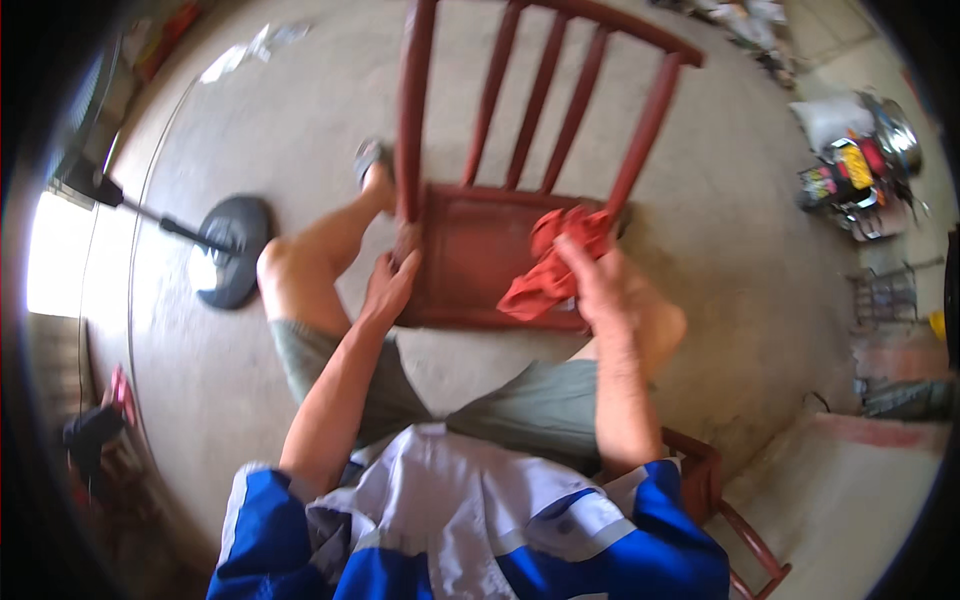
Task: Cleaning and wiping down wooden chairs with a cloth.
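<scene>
A reddish-brown wooden chair [465,262] stands between my legs, its slatted backrest on the far side. My left hand [392,283] is closed around the left edge of the seat, close to the foot of the left back post. Bunched in my right hand [598,283] is a red cloth [545,283], which lies over the right part of the seat. The fingers of that hand are partly hidden by the cloth and slightly blurred.
The round black base of a standing fan [237,250] is on the floor left of my knee. Another wooden chair or stool [745,535] shows at my lower right. A motorcycle [850,170] is parked far right, and light scraps [255,50] lie far left.
</scene>
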`<state>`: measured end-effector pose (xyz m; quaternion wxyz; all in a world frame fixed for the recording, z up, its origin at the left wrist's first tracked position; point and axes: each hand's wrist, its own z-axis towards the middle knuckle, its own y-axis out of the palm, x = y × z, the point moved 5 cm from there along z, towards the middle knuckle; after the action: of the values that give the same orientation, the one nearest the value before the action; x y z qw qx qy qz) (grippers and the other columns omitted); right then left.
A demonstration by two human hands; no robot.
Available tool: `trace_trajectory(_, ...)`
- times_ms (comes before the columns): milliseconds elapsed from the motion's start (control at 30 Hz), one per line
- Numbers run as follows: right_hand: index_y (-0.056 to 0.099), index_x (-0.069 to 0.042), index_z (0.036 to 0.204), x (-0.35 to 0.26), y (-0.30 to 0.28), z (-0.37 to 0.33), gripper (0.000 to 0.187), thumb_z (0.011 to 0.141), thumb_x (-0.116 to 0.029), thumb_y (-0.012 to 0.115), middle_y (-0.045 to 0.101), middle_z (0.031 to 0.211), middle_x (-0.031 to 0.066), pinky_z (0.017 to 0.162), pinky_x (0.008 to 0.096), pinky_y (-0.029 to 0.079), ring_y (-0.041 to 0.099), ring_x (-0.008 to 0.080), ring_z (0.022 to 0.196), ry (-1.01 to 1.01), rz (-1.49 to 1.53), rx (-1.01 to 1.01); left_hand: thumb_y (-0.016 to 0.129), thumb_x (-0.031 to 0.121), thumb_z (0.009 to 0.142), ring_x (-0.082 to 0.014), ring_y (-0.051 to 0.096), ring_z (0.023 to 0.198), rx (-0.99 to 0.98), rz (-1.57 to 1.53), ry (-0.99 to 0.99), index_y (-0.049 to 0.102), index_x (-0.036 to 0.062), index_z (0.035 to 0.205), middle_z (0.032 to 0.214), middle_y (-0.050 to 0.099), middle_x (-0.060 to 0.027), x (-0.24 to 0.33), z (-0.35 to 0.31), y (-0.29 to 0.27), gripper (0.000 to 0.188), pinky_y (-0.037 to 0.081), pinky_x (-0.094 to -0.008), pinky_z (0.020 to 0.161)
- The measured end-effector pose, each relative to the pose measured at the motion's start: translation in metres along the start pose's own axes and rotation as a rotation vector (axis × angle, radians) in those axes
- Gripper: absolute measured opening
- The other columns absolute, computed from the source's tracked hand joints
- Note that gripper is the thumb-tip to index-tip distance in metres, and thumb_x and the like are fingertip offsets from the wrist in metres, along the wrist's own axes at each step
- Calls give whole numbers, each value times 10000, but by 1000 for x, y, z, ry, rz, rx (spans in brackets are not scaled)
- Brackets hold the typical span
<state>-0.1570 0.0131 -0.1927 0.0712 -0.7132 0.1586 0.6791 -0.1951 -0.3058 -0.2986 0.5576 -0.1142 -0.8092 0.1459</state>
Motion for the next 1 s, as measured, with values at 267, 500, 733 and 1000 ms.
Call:
trace_trajectory(267, 516, 10, 1321, 49, 29, 43, 616, 843, -281, 773, 575, 1216, 271, 1008, 511, 447, 553, 445, 1130, -285, -1087, 29, 591, 447, 974, -356, 667, 1062, 1, 16, -63, 504, -66, 1338, 1126, 675, -253, -23, -2, -4, 635, 502, -420, 923)
trace_trajectory(500, 595, -41, 1288, 83, 156, 26, 438, 868, -124, 688, 563, 1252, 203, 937, 524, 474, 543, 415, 1145, -646, -1027, -130, 595, 421, 988, -360, 659, 1090, -3, -36, -17, 455, -42, 1395, 1153, 670, -251, -18, -6, -2, 632, 496, -421, 933)
trace_trajectory(733, 646, -66, 1175, 82, 173, 28, 330, 847, -99, 668, 597, 1224, 115, 858, 489, 497, 578, 332, 1138, -733, -1081, -236, 591, 426, 996, -283, 653, 1053, -45, -70, -47, 467, -14, 1394, 1127, 670, -214, -20, -4, 1, 607, 498, -393, 925)
trace_trajectory(1000, 700, -65, 1091, 51, 32, 60, 278, 816, -94, 666, 629, 1183, 93, 871, 487, 501, 591, 337, 1078, -615, -1525, -106, 585, 400, 1007, -229, 586, 1132, -52, -109, -96, 475, -47, 1397, 1230, 626, -173, -18, -9, -4, 604, 452, -359, 996)
